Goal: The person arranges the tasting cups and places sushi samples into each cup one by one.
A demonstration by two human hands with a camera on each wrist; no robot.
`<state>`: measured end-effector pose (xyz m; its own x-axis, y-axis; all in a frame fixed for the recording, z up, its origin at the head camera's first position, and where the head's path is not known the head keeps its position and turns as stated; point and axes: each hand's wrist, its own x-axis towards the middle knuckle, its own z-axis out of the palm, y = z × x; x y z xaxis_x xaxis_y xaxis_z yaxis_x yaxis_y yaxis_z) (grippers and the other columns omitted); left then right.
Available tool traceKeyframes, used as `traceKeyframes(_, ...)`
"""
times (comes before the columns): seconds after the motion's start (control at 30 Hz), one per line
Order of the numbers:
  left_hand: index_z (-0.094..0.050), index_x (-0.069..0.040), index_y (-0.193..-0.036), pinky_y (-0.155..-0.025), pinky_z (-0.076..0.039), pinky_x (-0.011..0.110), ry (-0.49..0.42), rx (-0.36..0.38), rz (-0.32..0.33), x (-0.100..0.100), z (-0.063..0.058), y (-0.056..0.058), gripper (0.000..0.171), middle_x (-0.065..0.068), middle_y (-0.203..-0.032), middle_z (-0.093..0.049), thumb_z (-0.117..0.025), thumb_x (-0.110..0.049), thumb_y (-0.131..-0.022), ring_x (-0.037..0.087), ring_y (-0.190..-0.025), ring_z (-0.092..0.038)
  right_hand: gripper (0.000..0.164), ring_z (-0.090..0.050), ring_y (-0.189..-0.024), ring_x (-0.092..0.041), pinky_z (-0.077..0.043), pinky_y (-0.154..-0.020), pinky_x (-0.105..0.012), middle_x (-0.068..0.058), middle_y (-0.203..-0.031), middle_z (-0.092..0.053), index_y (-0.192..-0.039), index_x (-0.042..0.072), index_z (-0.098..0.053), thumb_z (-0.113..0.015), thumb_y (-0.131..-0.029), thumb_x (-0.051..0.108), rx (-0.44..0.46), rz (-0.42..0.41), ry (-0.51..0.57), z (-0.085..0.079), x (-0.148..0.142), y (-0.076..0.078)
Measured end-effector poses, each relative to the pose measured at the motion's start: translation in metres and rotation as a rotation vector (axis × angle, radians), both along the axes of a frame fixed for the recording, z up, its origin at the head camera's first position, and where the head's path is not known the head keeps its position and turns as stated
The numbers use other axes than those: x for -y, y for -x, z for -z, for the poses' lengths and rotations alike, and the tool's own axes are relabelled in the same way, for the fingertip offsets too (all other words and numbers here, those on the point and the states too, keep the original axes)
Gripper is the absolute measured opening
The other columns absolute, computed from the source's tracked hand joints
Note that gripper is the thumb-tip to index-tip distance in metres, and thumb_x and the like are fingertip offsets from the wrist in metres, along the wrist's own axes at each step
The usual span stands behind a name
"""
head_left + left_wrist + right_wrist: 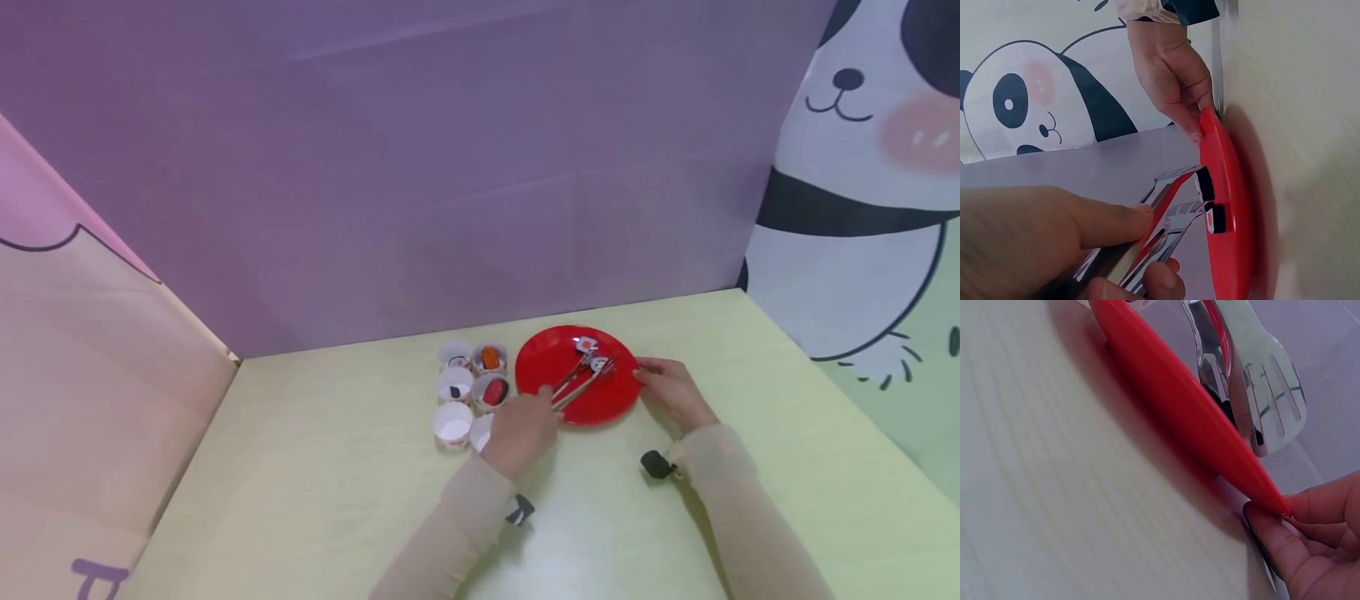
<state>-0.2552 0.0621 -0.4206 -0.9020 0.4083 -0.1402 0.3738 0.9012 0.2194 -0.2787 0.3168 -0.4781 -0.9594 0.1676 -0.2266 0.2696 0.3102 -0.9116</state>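
My left hand (521, 429) holds metal serving tongs (576, 388) with slotted ends over the red plate (536, 367). Two small sushi roll pieces, one with an orange-red centre (585, 343) and one white and black (597, 364), are at the plate. The tong ends are close to both pieces in the left wrist view; whether they grip one I cannot tell. My right hand (672, 392) pinches the plate's right rim between thumb and fingers. In the right wrist view, the slotted tong end (1275, 394) hides most of the pieces.
Left of the plate, several white paper cups stand in two columns. One contains an orange piece (490, 358), another a red piece (495, 392); a front cup (453, 423) shows a white inside. Behind the pale table (315, 467) hangs a purple cloth (450, 167).
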Motion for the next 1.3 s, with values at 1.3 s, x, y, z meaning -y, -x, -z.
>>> traceKeyframes(1.3, -0.058, -0.017, -0.125, -0.044, -0.035, 0.027, -0.071, -0.267, 0.097, 0.104, -0.018, -0.014, 0.042, 0.001, -0.063, -0.056, -0.064, -0.037, -0.089, 0.014, -0.05, -0.044, 0.047, -0.05, -0.117, -0.035, -0.049, -0.089, -0.028, -0.029, -0.137, -0.042, -0.139, -0.009, -0.036, -0.044, -0.1, 0.016, -0.043, 0.003, -0.002, -0.001, 0.002, -0.002)
